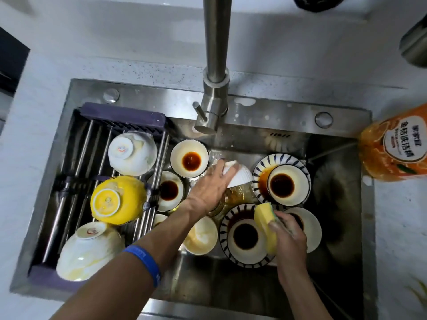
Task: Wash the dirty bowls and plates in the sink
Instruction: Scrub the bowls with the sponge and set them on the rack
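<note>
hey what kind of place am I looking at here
Most likely a home kitchen, at the sink. A steel sink with a faucet holds sauce-stained bowls, a drying rack sits across its left side, and an orange dish soap bottle stands on the counter.

The sink [342, 285] fills the middle of the frame. A rack [76, 162] sits in its left part with three bowls upside down on it. The tap [216, 65] is at top centre. A bottle [395, 146] lies at right
</note>
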{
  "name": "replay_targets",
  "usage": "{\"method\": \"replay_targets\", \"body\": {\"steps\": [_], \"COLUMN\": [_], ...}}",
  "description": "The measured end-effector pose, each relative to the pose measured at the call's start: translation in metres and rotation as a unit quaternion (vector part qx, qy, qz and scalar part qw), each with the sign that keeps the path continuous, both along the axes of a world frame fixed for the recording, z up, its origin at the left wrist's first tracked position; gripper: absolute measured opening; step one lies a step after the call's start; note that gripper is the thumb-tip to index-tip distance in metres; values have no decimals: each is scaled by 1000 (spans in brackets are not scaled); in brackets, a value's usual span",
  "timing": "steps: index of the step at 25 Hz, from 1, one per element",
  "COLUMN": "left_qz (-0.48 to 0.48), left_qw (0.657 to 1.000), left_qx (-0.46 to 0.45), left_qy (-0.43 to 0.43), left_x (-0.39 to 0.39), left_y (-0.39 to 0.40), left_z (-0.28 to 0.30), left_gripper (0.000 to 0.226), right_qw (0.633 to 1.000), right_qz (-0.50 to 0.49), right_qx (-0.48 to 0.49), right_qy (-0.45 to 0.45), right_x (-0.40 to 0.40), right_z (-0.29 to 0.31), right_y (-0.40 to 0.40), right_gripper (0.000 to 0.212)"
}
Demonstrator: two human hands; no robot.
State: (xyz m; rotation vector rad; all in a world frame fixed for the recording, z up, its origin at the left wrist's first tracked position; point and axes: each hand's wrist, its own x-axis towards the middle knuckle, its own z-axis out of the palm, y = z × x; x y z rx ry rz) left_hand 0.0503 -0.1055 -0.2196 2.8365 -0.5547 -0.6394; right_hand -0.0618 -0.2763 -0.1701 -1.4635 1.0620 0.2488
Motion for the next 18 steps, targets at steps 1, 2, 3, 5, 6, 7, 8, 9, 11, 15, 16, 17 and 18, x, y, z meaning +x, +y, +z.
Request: {"method": "replay_targets", "body": {"steps": [1, 2, 3, 5, 6, 7, 8, 9, 11, 15, 16, 17, 18], "left_qz": [-15, -2, 45, 235, 344, 417, 457, 471, 471, 497, 489, 481, 475], "left_qw": [1000, 1000, 997, 945, 886, 824, 773, 750, 741, 735, 733, 742, 750], "left_qx": [14, -6, -55, -213, -283, -340, -394, -425, -456, -442, -453, -448, -444], "left_qy": [-13, -11, 11, 79, 129, 176, 198, 186, 146, 132, 131, 128, 122], "left_x": [-4, -6, -9, -16, -20, -25, -29, -31, -29, -30, -30, -29, -29], "left_y": [3, 6, 8, 13, 14, 14, 14, 15, 17, 22, 22, 22, 22], "left_z": [4, 7, 12, 34, 46, 58, 68, 73, 81, 76, 78, 82, 82], "left_gripper": [102, 100, 92, 68, 56, 45, 37, 31, 33, 51, 54, 54, 52], "right_qw": [1000, 1000, 999, 994, 984, 962, 924, 873, 773, 794, 815, 791, 766], "right_qz": [-9, -10, 3, 72, 119, 177, 244, 318, 461, 466, 431, 447, 463], "right_qx": [-14, -26, -35, -65, -94, -140, -201, -262, -335, -319, -304, -331, -356], "right_qy": [-5, -7, -13, -56, -98, -153, -215, -261, -280, -223, -239, -256, -268], "right_x": [0, 0, -1, 4, 12, 23, 36, 48, 65, 71, 72, 72, 70], "right_z": [4, 8, 12, 22, 26, 27, 27, 25, 24, 28, 28, 28, 27], "right_y": [-1, 0, 4, 23, 34, 44, 51, 57, 65, 81, 83, 85, 86], "right_gripper": [19, 16, 15, 15, 16, 17, 15, 14, 15, 18, 18, 18, 26]}}
